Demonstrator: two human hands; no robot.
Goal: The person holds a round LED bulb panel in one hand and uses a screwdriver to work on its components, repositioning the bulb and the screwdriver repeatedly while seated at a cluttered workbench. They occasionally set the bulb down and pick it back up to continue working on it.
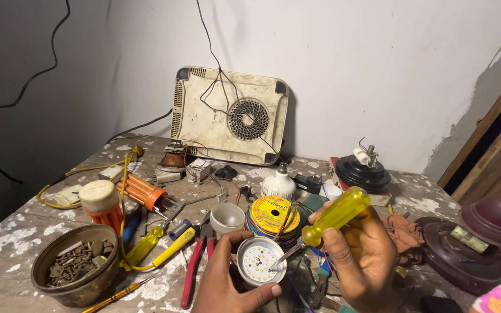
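Behind your hands, a worn cream appliance casing [229, 115] with a round fan grille leaned upright against the wall, its black cord running up the plaster. The paint-spattered workbench [7, 243] spread under everything. To the right of your grip sat a dark round fan motor [362, 171], and beyond it a maroon dome-shaped housing [497, 211]. Well left of your hands stood a brown bowl [76, 272] full of rusty screws and metal scraps, with an orange-ribbed part capped in cream [102, 206] just behind it.

Your left hand [227, 284] was clenched around a round bulb base [258, 261], fingers curled beneath it and thumb along its lower edge, the white disc of small lights facing up. Your right hand [363, 258] grasped a yellow-handled screwdriver [334, 215], handle tilted up and to the right, the metal tip angled down and touching the light disc at its right side.

Just above the bulb base lay a stack of wire spools [272, 215] with a yellow label, a white cup [227, 217] beside it, and a white bulb dome [278, 184] behind. Left of your left hand lay red-handled pliers [191, 269] and a second yellow screwdriver [176, 246].
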